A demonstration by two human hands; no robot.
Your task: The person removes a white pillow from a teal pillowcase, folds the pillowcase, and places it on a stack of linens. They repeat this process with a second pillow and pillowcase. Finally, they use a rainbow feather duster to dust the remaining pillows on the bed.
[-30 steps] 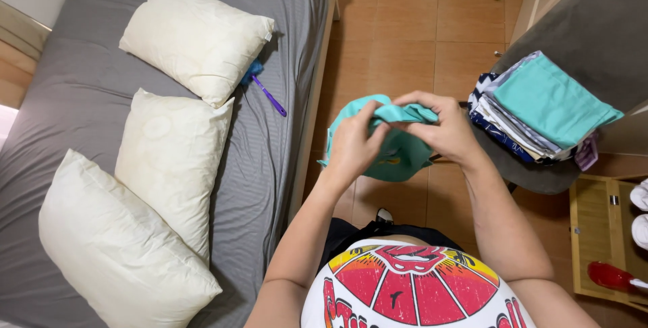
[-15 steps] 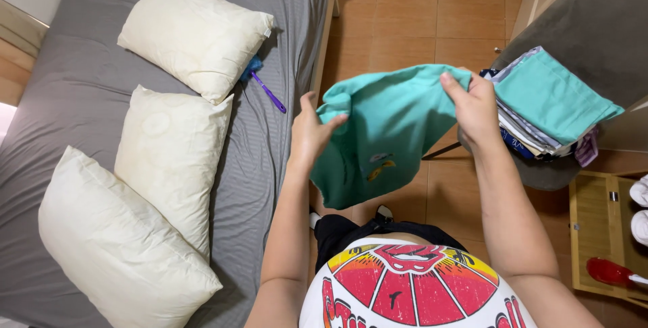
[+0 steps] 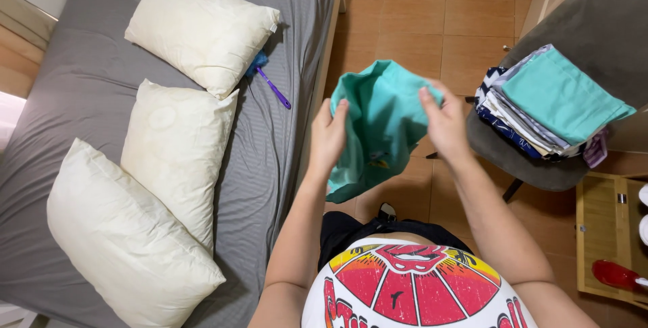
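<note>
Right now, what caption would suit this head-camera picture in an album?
Both hands, left hand and right hand, hold up a teal cloth beside a bed.

A bed (image 3: 88,92) with a grey sheet fills the left side of the room. Three cream pillows lie on it in a row: the top pillow (image 3: 201,28), the middle pillow (image 3: 177,149) just below it, and the lowest pillow (image 3: 125,240), which overlaps the middle one's lower edge. A small duster (image 3: 268,79) with a purple handle and blue head pokes out from under the top pillow. The floor (image 3: 418,11) is of orange-brown tiles. To the right stands a grey chair (image 3: 594,24) carrying a stack of folded clothes (image 3: 540,102), a teal piece on top. A wooden stand (image 3: 601,233) sits low right, a red object (image 3: 617,275) on it.
</note>
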